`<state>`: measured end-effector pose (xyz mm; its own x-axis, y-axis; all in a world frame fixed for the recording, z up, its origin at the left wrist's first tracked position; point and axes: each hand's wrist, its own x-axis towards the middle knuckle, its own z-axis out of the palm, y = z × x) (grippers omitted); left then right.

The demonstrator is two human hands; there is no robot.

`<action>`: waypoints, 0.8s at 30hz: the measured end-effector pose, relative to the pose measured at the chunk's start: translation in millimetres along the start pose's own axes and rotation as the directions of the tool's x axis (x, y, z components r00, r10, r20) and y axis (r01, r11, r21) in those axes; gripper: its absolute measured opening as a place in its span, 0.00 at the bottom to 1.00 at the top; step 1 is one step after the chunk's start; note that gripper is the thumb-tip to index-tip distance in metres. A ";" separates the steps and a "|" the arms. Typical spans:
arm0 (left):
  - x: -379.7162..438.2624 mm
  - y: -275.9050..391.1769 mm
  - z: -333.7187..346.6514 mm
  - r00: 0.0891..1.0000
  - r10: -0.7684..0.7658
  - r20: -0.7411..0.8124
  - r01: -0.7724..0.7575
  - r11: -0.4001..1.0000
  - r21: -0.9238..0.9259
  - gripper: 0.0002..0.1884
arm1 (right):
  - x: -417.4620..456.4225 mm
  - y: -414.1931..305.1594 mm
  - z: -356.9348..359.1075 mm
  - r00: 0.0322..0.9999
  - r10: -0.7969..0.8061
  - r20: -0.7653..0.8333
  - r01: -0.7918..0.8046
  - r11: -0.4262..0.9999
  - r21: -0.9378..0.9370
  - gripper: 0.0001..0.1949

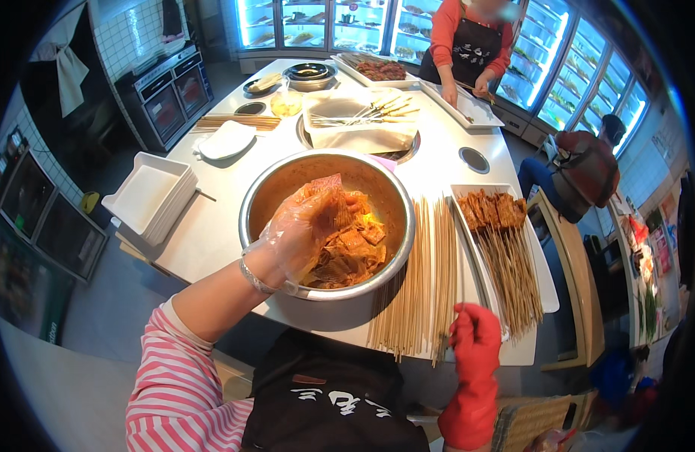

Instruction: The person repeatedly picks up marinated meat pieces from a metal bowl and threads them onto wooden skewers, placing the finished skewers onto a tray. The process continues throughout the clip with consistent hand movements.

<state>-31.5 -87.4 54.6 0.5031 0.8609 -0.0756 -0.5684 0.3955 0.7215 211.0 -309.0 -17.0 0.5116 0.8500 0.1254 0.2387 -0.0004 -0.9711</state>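
My left hand (295, 231), in a clear plastic glove, is over a steel bowl (257, 175). It grips a thin, orange-sauced food sheet (327, 185), perhaps tofu skin; its fingers hide part of it. More sauced pieces (350, 251) lie heaped in the bowl. In a red rubber glove, my right hand (476, 333) pinches a thin skewer (461, 277) that points away from me. Loose bamboo skewers (418, 271) lie in bundles between the bowl and a long white tray (544, 271). That tray bears loaded skewers (491, 210), their sauced ends away from me.
Stacked white trays (152, 198) stand at the left table edge. Behind the bowl is a white tub (358, 135) with several skewers. A co-worker (466, 51) handles a white tray (477, 110) at the far right. Another person (587, 164) sits beyond the right edge.
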 end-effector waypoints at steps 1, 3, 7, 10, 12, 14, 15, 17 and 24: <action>2.0 -3.5 -3.6 0.999 0.032 -0.025 -0.031 0.999 0.020 0.15 | -10.5 -6.4 3.8 0.998 -0.017 0.064 0.018 1.000 -0.013 0.08; 9.5 -14.3 -15.6 0.993 0.091 -0.072 -0.086 0.994 0.061 0.15 | -27.9 -17.6 14.1 0.982 -0.043 0.186 0.051 0.998 -0.037 0.09; 4.2 -16.5 -8.7 0.993 0.067 -0.095 -0.059 0.995 0.086 0.16 | -40.7 -29.8 35.7 0.953 0.026 0.301 -0.027 1.000 0.002 0.10; -1.2 -15.3 -5.3 0.997 0.044 -0.063 -0.043 0.999 0.028 0.18 | -37.6 -28.2 44.1 0.938 0.084 0.336 -0.109 0.992 0.057 0.10; -10.3 -9.9 1.2 0.999 -0.003 -0.033 0.004 1.000 0.008 0.19 | -36.4 -27.3 47.4 0.934 0.104 0.341 -0.129 0.990 0.054 0.10; -13.0 -10.8 0.4 0.998 0.048 0.048 -0.047 0.999 -0.014 0.20 | -35.8 -23.1 51.5 0.938 0.109 0.330 -0.136 0.989 0.058 0.10; -13.8 -11.7 -0.4 0.994 0.072 0.088 -0.070 0.997 -0.027 0.20 | -35.8 -21.7 52.2 0.939 0.114 0.324 -0.140 0.988 0.059 0.10; -14.3 -12.1 -2.5 0.989 0.106 0.105 -0.105 0.994 -0.014 0.21 | -35.7 -21.1 51.6 0.935 0.121 0.334 -0.150 0.987 0.062 0.10; -18.6 -11.8 0.6 0.981 0.135 0.136 -0.155 0.977 0.146 0.20 | -34.0 -19.2 48.7 0.927 0.111 0.357 -0.138 0.989 0.050 0.10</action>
<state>-33.8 -108.2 48.0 0.5054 0.8550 0.1167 -0.5383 0.2067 0.8170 148.7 -312.3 -12.5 0.2061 0.9764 -0.0642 0.1244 -0.0912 -0.9880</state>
